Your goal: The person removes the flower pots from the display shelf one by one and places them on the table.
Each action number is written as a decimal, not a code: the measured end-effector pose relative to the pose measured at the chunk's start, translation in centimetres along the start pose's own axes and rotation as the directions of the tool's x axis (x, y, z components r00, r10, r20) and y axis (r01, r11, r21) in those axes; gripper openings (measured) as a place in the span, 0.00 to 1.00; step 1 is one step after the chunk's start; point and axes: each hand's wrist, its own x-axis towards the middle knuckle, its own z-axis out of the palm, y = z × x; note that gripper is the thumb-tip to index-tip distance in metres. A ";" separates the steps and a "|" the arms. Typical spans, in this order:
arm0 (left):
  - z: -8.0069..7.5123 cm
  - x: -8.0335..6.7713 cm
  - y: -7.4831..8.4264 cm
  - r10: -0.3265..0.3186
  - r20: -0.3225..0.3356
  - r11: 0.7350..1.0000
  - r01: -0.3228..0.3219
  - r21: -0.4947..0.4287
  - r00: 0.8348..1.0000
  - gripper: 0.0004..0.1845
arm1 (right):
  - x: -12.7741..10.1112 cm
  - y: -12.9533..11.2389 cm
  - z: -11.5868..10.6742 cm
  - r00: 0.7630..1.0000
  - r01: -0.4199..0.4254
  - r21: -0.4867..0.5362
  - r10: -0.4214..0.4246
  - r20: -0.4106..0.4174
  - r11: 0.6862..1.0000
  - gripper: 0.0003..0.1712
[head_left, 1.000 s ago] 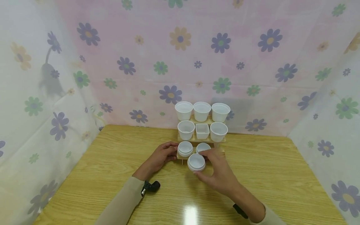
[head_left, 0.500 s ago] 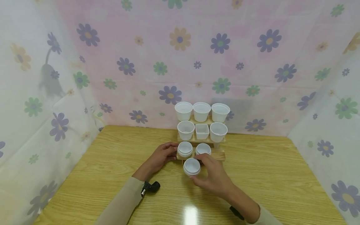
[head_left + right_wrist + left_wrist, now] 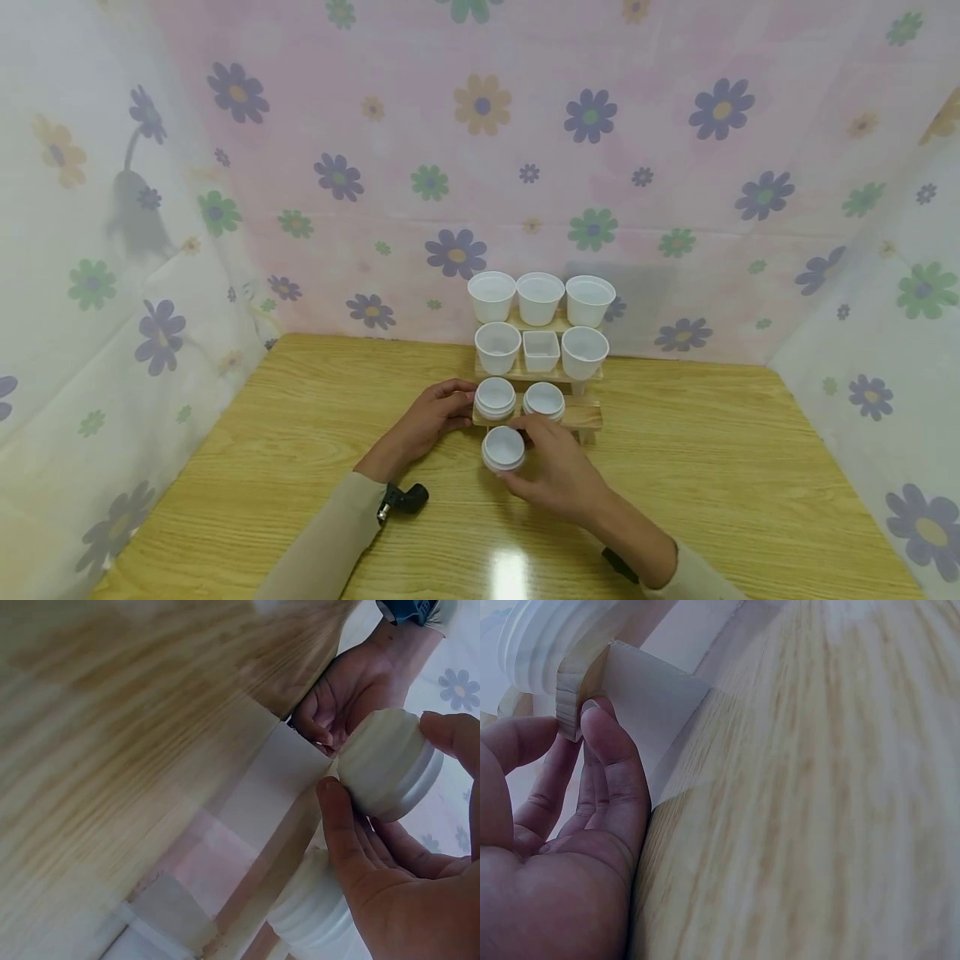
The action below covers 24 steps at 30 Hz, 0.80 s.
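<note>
My right hand [image 3: 558, 471] holds a small white round jar [image 3: 503, 449] between thumb and fingers, in front of a tiered wooden stand [image 3: 581, 415]. Ridged sides show on this jar [image 3: 386, 765] in the right wrist view, lifted off the stand. At the stand's left end, my left hand [image 3: 429, 417] grips the lowest step. The left wrist view has its fingertips pinching the board's end [image 3: 568, 701]. Two similar jars stand on that lowest step, one at the left [image 3: 494, 398] and one in the middle [image 3: 543, 401]; its right part is bare wood.
Two white cups flank a square white cup [image 3: 541, 351] on the middle step. Three larger white cups, one central [image 3: 540, 298], line the top step. Behind the wooden table [image 3: 697, 467] hangs a flowered cloth [image 3: 645, 208], which also covers both sides.
My right hand has moved left and nearer with the jar, away from the stand's right side, uncovering the lowest step's right end. My left hand stays in place.
</note>
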 end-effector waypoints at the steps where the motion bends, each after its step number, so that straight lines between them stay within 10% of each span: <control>1: 0.0 0.0 0.0 -0.001 0.000 1.000 0.001 -0.001 1.000 0.17 | 0.0 0.0 0.1 1.000 -0.012 -0.006 0.012 0.006 1.000 0.35; 24: 0.1 0.0 0.0 -0.004 -0.006 1.000 0.004 0.006 1.000 0.16 | 0.8 -0.2 1.4 0.993 -0.090 -0.068 0.095 0.073 0.994 0.34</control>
